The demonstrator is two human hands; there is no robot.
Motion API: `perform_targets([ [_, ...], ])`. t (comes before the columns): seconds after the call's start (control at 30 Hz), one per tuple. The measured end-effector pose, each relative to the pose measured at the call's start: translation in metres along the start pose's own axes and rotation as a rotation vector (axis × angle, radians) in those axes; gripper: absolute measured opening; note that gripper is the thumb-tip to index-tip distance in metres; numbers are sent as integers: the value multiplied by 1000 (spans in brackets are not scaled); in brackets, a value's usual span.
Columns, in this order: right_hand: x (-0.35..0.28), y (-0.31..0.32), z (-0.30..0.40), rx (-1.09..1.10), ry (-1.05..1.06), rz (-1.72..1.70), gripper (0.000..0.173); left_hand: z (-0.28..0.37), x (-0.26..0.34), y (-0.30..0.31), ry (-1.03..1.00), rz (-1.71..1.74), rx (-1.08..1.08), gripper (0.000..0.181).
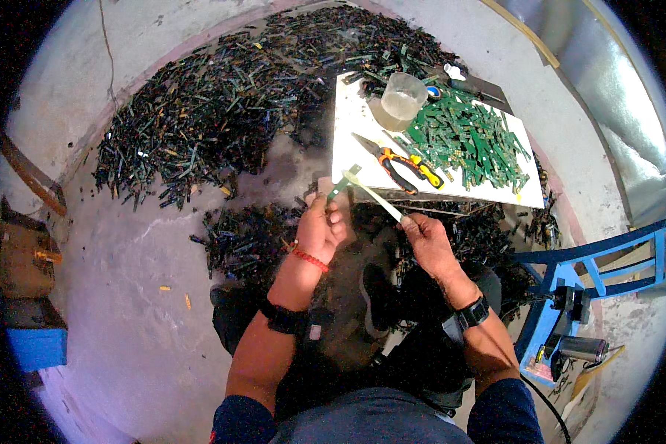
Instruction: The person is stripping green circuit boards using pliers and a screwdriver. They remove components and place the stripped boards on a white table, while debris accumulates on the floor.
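In my left hand [323,225] is a narrow green circuit board strip [338,187], gripped near its lower end. My right hand [428,240] grips a pale, slender brush-like tool [382,203], whose far end meets or overlaps the strip's upper part. Beyond both hands stands a white board [347,119] bearing a heap of green circuit board strips [472,133]. Orange-and-black pliers [395,169] lie near its front edge, beside a yellow-handled tool [430,173]. A clear plastic cup [402,100] with cloudy liquid stands at the board's back left.
Dark strips form a large pile [216,111] on the floor ahead and left, with more around my feet. At right is a blue wooden chair or stool [560,277] with a metal cylinder [583,348] on it. A blue box [36,348] stands far left.
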State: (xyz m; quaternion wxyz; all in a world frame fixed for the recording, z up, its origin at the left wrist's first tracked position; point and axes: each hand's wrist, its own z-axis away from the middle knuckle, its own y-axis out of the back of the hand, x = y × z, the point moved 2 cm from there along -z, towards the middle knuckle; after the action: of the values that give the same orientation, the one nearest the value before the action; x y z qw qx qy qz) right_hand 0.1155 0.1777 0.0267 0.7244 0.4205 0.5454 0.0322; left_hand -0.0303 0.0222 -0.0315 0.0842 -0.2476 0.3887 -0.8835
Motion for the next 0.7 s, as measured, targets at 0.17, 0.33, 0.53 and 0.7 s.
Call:
perform_targets([
  [0.17, -7, 5, -5, 70, 21, -90, 30, 3, -1, 1, -78, -82, 37, 30],
  [0.33, -26, 14, 0, 147, 41, -124, 26, 13, 4, -5, -71, -149, 58, 30],
  [0.53, -24, 14, -4, 121, 43, 159, 25, 9, 4, -4, -120, -214, 144, 29],
  [0.7, -18, 7, 4, -13, 111, 198, 27, 12, 4, -9, -139, -246, 169, 30],
])
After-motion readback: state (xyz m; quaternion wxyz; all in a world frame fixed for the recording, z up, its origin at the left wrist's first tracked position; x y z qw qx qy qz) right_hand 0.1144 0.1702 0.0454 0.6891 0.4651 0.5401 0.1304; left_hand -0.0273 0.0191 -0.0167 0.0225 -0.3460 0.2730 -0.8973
